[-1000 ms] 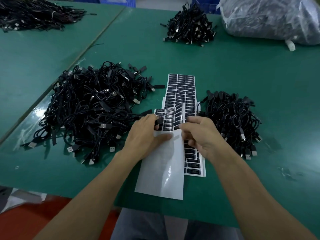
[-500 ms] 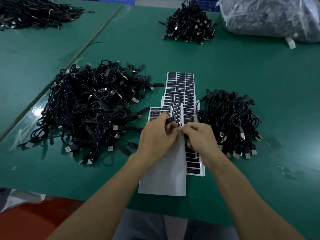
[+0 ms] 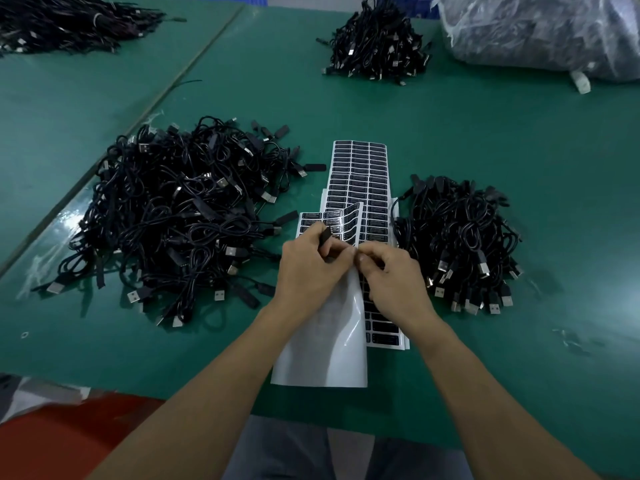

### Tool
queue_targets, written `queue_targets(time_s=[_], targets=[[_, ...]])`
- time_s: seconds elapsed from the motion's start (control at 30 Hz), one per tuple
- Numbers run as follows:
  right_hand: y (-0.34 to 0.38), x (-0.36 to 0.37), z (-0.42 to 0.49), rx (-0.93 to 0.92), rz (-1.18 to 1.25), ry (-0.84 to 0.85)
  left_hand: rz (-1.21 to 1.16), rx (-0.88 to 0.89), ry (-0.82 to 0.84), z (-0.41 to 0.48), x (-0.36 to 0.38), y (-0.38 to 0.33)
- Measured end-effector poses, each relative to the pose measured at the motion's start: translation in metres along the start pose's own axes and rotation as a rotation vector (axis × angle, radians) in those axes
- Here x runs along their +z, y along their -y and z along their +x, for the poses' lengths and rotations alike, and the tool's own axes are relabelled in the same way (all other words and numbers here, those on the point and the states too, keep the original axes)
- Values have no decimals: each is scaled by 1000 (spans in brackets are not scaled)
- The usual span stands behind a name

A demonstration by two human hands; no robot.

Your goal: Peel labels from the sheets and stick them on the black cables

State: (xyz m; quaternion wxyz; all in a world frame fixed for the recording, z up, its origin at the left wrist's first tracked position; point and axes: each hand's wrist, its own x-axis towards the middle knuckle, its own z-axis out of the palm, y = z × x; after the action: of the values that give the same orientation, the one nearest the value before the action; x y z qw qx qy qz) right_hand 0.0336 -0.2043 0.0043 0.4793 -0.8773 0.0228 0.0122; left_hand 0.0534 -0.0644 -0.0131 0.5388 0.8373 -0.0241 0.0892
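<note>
My left hand grips a black cable's small block between thumb and fingers, just above the label sheets. My right hand has curled fingers, and its thumb and forefinger pinch a small label right at that block, fingertips touching the left hand's. The label itself is mostly hidden. Under both hands lies a half-used sheet with bare white backing and a curled-up end of black labels. A full label sheet lies beyond and beneath it.
A big heap of black cables lies left of the sheets, a smaller heap to the right. Farther back are another heap, a far-left heap and a clear plastic bag. The green table's front edge is near me.
Both hands have drawn together over the sheet. The left hand has brought the black block toward the right hand's fingertips, which left the sheet's edge.
</note>
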Motion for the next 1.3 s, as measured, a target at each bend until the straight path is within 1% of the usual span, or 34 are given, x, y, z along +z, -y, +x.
queue_targets(time_s=[0.23,0.3,0.4,0.47,0.53,0.67,0.83,1.07,1.13,1.17,1.23,1.3], targets=[[1,2,-2,29,-15,-17,40,-30,17,1,-1,-1],[3,2,-2,61,5,-62,34,-28,-7,2,0,-2],[6,1,-5,107,24,-173,-17,-15,-99,4,-1,-1],[8,1,-7,108,-31,-200,-71,-11,-139,4,-2,1],[10,4,-9,59,-134,-202,-108,-10,-159,4,-3,4],[25,8,-6,-77,-268,-174,-50,-18,-181,6,0,8],[37,11,0,-69,-365,-174,-30,-4,-187,6,0,9],[34,10,2,-96,-482,-186,-74,-20,-135,5,1,4],[32,10,3,-90,-418,-212,-120,-13,-131,3,-2,1],[31,10,4,-71,-333,-236,-156,-19,-106,2,-3,-1],[31,9,7,-12,-67,-303,-190,-49,-41,1,-5,-1],[32,11,10,87,315,-343,-183,-79,15,1,-6,1]])
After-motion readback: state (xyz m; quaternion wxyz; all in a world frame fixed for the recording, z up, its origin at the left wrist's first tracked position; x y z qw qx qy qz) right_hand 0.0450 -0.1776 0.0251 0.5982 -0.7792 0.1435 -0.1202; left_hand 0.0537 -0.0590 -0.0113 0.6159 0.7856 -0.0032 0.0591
